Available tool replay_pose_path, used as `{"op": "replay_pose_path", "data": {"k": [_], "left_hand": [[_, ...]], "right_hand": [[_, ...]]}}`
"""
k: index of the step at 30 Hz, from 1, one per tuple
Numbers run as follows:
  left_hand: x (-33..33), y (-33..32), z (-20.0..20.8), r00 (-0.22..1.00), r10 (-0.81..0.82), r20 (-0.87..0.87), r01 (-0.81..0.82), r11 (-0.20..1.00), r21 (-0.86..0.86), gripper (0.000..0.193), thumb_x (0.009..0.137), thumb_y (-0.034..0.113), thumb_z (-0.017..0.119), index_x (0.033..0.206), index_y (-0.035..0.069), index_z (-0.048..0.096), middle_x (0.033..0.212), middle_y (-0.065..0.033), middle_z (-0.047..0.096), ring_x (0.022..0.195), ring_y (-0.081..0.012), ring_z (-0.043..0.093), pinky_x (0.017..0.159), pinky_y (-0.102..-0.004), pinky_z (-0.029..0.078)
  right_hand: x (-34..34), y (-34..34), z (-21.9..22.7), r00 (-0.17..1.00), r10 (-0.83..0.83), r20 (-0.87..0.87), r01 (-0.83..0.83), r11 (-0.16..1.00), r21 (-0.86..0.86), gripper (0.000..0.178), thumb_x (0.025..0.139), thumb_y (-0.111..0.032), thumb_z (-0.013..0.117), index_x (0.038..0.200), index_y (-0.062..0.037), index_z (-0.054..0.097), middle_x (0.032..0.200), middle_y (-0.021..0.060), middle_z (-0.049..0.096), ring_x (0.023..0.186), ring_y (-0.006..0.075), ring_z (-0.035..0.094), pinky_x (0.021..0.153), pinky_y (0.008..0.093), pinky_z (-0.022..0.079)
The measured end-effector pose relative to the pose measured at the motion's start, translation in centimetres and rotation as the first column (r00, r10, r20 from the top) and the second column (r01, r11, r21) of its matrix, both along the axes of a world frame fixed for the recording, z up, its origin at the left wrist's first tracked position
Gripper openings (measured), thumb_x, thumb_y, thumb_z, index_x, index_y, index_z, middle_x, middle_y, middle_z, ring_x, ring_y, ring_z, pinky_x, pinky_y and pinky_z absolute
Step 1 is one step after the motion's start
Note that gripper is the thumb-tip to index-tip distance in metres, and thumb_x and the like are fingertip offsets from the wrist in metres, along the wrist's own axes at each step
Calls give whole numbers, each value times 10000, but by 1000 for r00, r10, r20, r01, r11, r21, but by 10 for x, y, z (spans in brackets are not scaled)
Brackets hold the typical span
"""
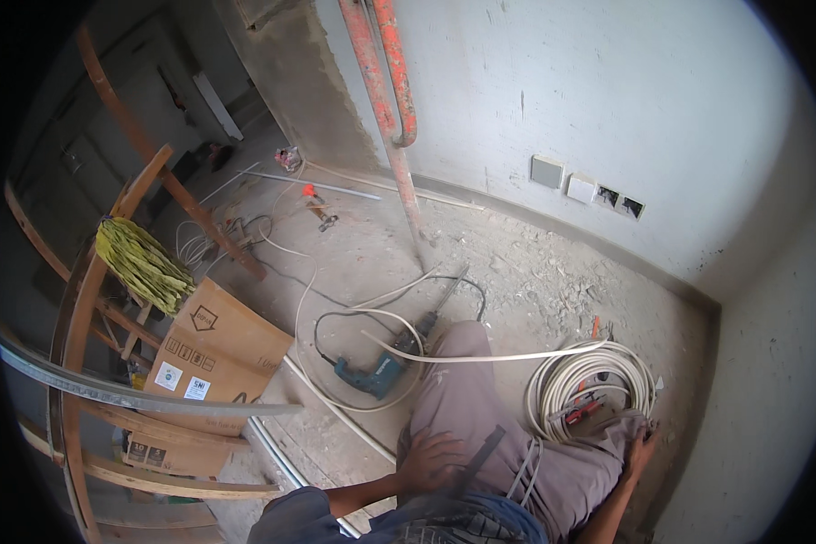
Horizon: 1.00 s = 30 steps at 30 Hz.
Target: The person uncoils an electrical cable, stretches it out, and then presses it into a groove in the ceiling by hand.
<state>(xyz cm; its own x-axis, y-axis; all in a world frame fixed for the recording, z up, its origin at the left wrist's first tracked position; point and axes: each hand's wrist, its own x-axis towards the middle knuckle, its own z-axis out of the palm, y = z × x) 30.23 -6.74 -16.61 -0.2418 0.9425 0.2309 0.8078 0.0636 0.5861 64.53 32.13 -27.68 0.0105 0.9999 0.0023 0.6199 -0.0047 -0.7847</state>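
Observation:
My left hand (431, 462) lies on my thigh with its fingers apart and nothing in it. At the outer side of my other leg, my right hand (640, 451) reaches down beside the trouser fabric; its fingers are too small and partly hidden to read. Close to it sits a coil of whitish cable or thin hose (542, 399) on the floor, with red-handled tools (584, 411) inside the loops. One free end stretches left across my knee. A teal rotary hammer drill (372, 374) with a long bit lies left of my knee, touching neither hand.
A cardboard box (222, 335) and wooden scaffold frame (80, 363) stand at left, with a yellow-green cloth (145, 258) over the wood. A hammer (319, 210) lies farther off. Orange pipes (376, 82) rise by the wall. Rubble (553, 272) lies below wall boxes (582, 188).

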Motion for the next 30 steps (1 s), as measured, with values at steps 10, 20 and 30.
{"op": "replay_pose_path", "data": {"k": [10, 20, 30], "left_hand": [[3, 6, 7, 999, 36, -7, -36, 999, 1, 277, 779, 167, 596, 1043, 160, 679, 1255, -21, 596, 1268, -246, 451, 1101, -519, 167], [1, 6, -2, 999, 23, -30, -23, 1000, -6, 268, 779, 180, 591, 1027, 166, 691, 1242, -34, 606, 1263, -259, 446, 1097, -521, 169], [3, 6, 2, 999, 27, -37, -27, 1000, -10, 265, 789, 185, 582, 1027, 152, 692, 1245, -38, 603, 1257, -264, 446, 1097, -515, 166]], "right_hand": [[-19, -12, 31, 998, -26, 60, 27, 999, -23, 652, 928, -389, 531, 1419, 2, 355, 1423, 247, 405, 1327, 376, 385, 1087, 416, 305], [-7, -6, 9, 983, -31, 180, 33, 999, -5, 671, 846, -329, 628, 1398, -25, 398, 1312, 297, 476, 1239, 424, 445, 1034, 445, 355], [-14, -6, 13, 997, -74, -29, 76, 992, 96, 699, 793, -218, 658, 1397, -4, 379, 1284, 288, 493, 1195, 410, 489, 1022, 440, 382]]}}
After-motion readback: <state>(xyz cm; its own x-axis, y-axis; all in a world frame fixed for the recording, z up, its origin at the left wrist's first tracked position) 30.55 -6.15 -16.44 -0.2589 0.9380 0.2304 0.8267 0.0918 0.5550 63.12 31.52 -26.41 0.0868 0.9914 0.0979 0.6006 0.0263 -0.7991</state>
